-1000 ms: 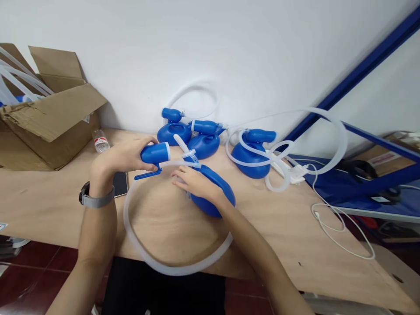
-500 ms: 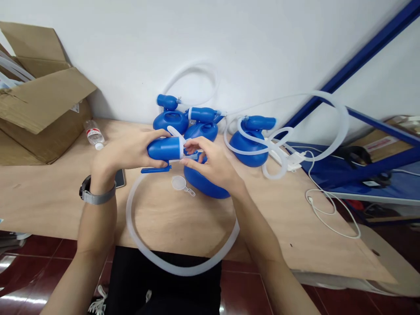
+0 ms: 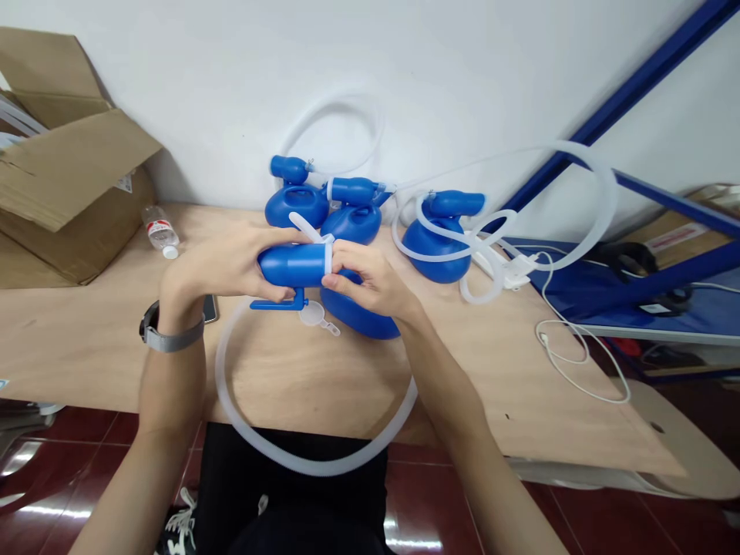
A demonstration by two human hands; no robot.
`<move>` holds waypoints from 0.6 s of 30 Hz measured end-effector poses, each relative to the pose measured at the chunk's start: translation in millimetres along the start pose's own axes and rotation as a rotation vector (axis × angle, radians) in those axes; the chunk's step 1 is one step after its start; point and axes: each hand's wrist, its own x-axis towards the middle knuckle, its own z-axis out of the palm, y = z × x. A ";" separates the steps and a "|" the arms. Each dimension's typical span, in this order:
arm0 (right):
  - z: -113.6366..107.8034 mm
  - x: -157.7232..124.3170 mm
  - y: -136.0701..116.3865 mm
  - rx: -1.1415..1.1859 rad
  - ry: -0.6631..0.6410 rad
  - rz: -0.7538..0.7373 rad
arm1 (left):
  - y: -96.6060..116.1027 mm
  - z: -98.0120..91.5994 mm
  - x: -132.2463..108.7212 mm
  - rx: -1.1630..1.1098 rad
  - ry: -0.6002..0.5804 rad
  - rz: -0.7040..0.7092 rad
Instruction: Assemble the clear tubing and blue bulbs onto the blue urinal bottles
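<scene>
My left hand [image 3: 223, 266] is wrapped round a blue plastic cylinder [image 3: 292, 266] with a small blue handle under it. My right hand [image 3: 370, 277] pinches the white fitting at that cylinder's right end. A translucent white hose [image 3: 301, 461] loops from the fitting down over the table's front edge and back up. Behind my right hand lies a blue plastic bottle [image 3: 361, 317] on the wooden table [image 3: 86, 339]. A small clear cap [image 3: 315, 314] rests on the table just below the cylinder.
Three more blue bottles [image 3: 433, 247] with white hoses stand against the wall. An open cardboard box [image 3: 69, 193] sits at the left, a small water bottle [image 3: 159, 231] beside it. A phone [image 3: 210, 308] lies by my left wrist. White cable [image 3: 572, 362] and blue frame lie right.
My right hand left the blue bottle on the table and came up to the cylinder's end. Both hands now meet on it. The clear cap now shows on the table.
</scene>
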 end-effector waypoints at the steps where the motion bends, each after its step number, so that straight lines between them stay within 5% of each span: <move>1: 0.9 -0.4 -0.3 0.016 0.001 -0.008 | -1.4 -1.5 -0.5 0.001 -0.005 -0.003; 8: -25.6 -5.2 -7.9 0.091 -0.008 0.095 | -25.0 -16.3 -10.2 0.009 -0.027 -0.064; 11: -20.9 -5.4 -2.8 -0.030 -0.266 0.214 | -42.4 -16.0 -14.0 0.078 -0.096 -0.266; 15: 21.0 -3.1 8.8 -0.335 -0.692 0.379 | -52.5 -11.5 -12.3 0.142 -0.167 -0.438; 18: 37.1 -1.1 5.3 -0.571 -0.840 0.445 | -46.3 -9.7 -8.4 0.155 -0.181 -0.493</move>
